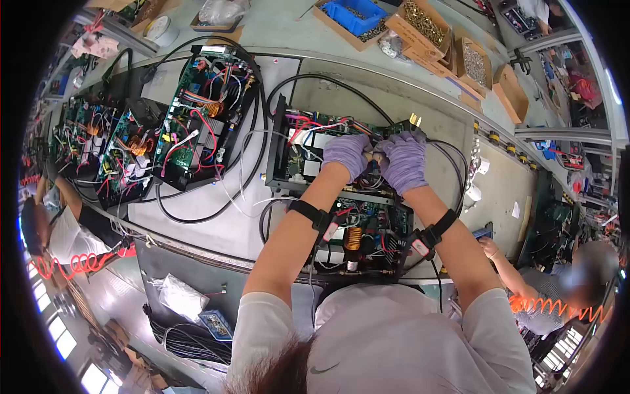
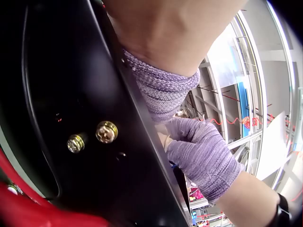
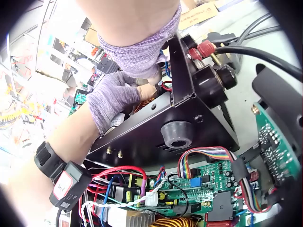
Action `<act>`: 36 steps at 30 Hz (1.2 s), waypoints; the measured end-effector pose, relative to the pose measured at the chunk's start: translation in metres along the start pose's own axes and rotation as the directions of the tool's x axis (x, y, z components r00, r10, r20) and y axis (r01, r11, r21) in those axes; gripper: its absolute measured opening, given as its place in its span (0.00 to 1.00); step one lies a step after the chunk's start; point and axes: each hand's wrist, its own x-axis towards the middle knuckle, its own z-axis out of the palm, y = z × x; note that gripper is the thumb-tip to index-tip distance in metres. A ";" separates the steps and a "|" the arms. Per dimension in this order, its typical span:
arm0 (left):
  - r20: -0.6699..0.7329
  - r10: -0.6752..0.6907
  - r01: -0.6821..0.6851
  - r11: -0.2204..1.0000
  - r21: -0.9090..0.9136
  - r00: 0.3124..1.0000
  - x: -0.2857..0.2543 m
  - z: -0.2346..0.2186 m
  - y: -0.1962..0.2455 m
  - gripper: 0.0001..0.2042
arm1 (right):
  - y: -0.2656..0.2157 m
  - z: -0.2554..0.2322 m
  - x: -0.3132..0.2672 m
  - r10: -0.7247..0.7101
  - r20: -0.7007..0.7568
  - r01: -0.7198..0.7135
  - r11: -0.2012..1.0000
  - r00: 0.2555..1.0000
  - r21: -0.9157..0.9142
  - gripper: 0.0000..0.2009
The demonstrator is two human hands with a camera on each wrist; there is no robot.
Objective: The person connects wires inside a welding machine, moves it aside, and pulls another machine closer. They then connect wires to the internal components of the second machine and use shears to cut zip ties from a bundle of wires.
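Observation:
Both my hands wear purple knit gloves and meet over an open black chassis point(image 1: 278, 155) full of circuit boards and wires. My left hand point(image 1: 346, 155) and right hand point(image 1: 404, 161) have curled fingers that pinch something small between them at the chassis's far side; the thing itself is hidden. In the left wrist view my left hand point(image 2: 162, 91) lies against a black chassis wall point(image 2: 71, 85) with two brass screws point(image 2: 106, 132), facing the right hand point(image 2: 202, 154). In the right wrist view my right hand point(image 3: 138, 53) touches the left hand point(image 3: 111, 100) above the black panel point(image 3: 156, 132).
A red terminal point(image 3: 206, 48), black knobs and thick black cables point(image 3: 265, 52) sit on the panel's end. A green board point(image 3: 199, 187) with a ribbon cable lies below. Other open units point(image 1: 203, 111) stand left. Boxes of screws point(image 1: 426, 23) line the back. Other people work at right point(image 1: 525, 276) and left point(image 1: 59, 223).

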 end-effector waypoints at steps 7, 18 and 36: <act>0.009 0.012 -0.012 1.000 -0.007 1.000 0.003 0.003 -0.003 0.16 | -0.004 -0.001 0.012 -0.054 0.032 0.058 0.991 0.998 -0.118 0.15; -0.212 -0.154 0.124 0.981 -0.150 0.965 -0.043 -0.004 -0.028 0.15 | 0.005 0.006 0.047 -0.280 0.231 0.355 0.834 0.932 -0.423 0.14; -0.141 -0.115 0.096 0.987 -0.132 0.983 -0.042 0.004 -0.032 0.11 | -0.019 -0.009 0.059 -0.014 0.334 0.160 0.896 0.943 -0.414 0.13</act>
